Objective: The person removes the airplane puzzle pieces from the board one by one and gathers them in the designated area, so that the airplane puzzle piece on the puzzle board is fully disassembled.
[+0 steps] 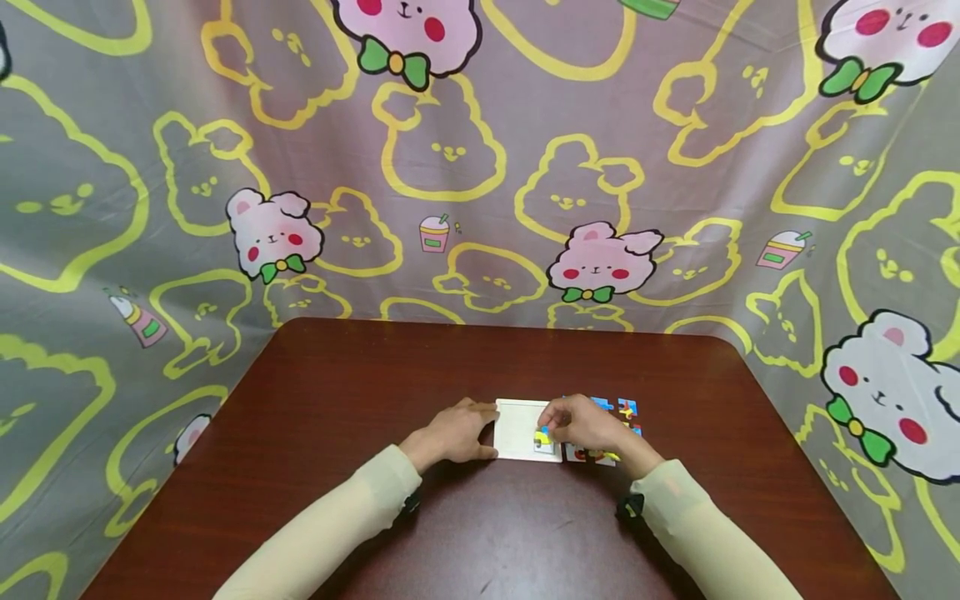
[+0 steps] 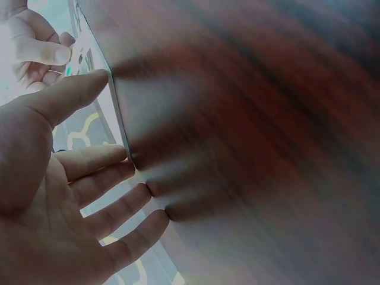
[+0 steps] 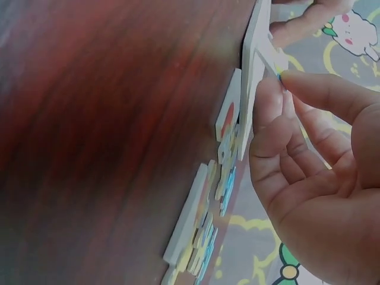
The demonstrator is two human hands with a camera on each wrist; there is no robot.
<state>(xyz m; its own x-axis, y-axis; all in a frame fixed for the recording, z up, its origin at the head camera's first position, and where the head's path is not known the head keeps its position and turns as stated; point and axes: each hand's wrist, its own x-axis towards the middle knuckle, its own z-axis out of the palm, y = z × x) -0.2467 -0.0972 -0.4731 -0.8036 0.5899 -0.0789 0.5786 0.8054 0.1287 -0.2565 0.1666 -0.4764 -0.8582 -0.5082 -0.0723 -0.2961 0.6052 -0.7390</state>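
A shallow white puzzle tray lies on the table. My left hand is at its left side, thumb and fingers spread; in the left wrist view the thumb and index fingertips of that hand touch the tray's edge. Over the tray's right part, my right hand pinches a yellow and blue puzzle piece between thumb and fingers. The right wrist view shows that hand holding the piece tilted, edge-on. Whether the piece touches the tray floor I cannot tell.
Several loose puzzle pieces lie right of the tray, partly hidden beneath the right hand. They appear edge-on as thin pieces in the right wrist view. A brown table carries everything, with a patterned cloth hanging behind and at the sides.
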